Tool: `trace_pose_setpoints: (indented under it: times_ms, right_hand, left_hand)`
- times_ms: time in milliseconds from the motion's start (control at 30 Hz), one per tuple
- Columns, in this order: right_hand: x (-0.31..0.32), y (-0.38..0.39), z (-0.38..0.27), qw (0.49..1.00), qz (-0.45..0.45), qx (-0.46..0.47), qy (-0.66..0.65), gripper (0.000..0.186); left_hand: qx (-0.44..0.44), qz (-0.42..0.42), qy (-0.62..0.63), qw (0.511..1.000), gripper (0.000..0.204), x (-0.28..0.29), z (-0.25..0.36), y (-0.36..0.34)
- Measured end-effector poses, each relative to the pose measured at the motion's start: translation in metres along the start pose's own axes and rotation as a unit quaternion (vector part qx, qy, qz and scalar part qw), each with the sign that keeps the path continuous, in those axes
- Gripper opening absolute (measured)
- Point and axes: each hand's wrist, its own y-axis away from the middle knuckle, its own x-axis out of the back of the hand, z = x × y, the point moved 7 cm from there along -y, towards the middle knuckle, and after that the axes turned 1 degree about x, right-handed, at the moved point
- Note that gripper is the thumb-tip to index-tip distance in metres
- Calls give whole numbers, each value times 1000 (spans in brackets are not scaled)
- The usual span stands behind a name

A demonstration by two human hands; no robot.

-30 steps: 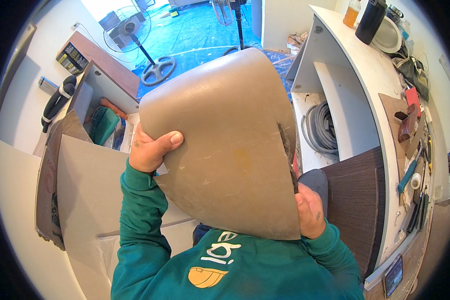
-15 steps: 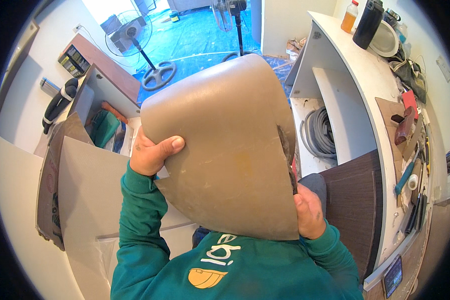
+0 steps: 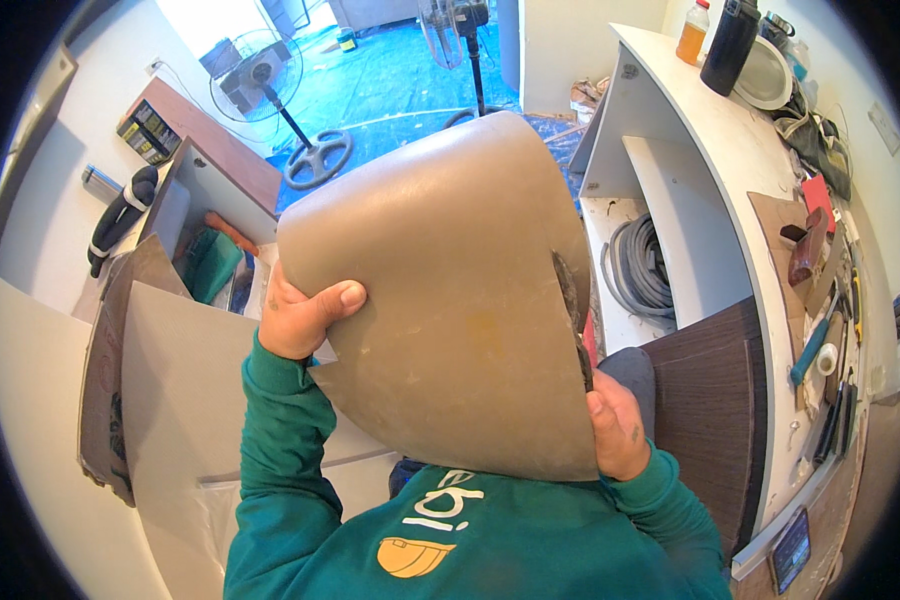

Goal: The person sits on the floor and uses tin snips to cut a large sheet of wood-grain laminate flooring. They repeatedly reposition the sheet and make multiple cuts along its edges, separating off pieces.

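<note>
A large, bent sheet of grey-brown flexible material [image 3: 450, 320] is held up in front of my chest, curving over at its far edge. My left hand [image 3: 305, 310] grips its left side, thumb lying on the face and fingers hidden behind. At the lower right edge, my right hand [image 3: 618, 425] is closed on it, with the fingertips out of sight. The right edge looks torn or folded, with a dark gap beside it. What the sheet is exactly, I cannot tell.
To the right stands a white cabinet [image 3: 705, 130] with a coiled grey hose [image 3: 638, 265] inside. Tools including a teal-handled hammer [image 3: 813, 350], a hand plane [image 3: 808, 245] and a phone [image 3: 790, 550] lie on top. Two fans [image 3: 260, 75] stand at the back on blue sheeting [image 3: 390, 100].
The sheet has shifted very slightly to the left, with both hands keeping their hold. The view has moved a little.
</note>
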Motion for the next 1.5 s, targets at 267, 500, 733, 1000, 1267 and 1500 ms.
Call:
trace_pose_setpoints:
  times_ms: [267, 500, 733, 1000, 1267, 1500]
  right_hand:
    - [-4, -3, -4, 1000, -3, -2, -2, 48]
    - [-4, 2, -2, 1000, -5, -10, -3, 45]
    - [-3, 5, 12, 999, -14, -33, -2, 43]
    - [-4, 0, 5, 1000, -14, -6, -18, 46]
    - [-4, 2, 1, 1000, 1, 1, -17, 46]
    - [-3, 4, 7, 1000, -8, -14, -21, 45]
  left_hand:
    - [24, 10, -1, 1000, 51, 12, -11, 4]
    - [28, 2, 8, 1000, 52, 11, -13, 3]
    - [28, -9, 7, 1000, 50, 9, -15, 3]
    - [29, -8, 13, 999, 50, 9, -14, 4]
    - [27, -3, 5, 1000, 53, 5, -10, 3]
    - [26, 2, -1, 1000, 53, 3, -10, 3]
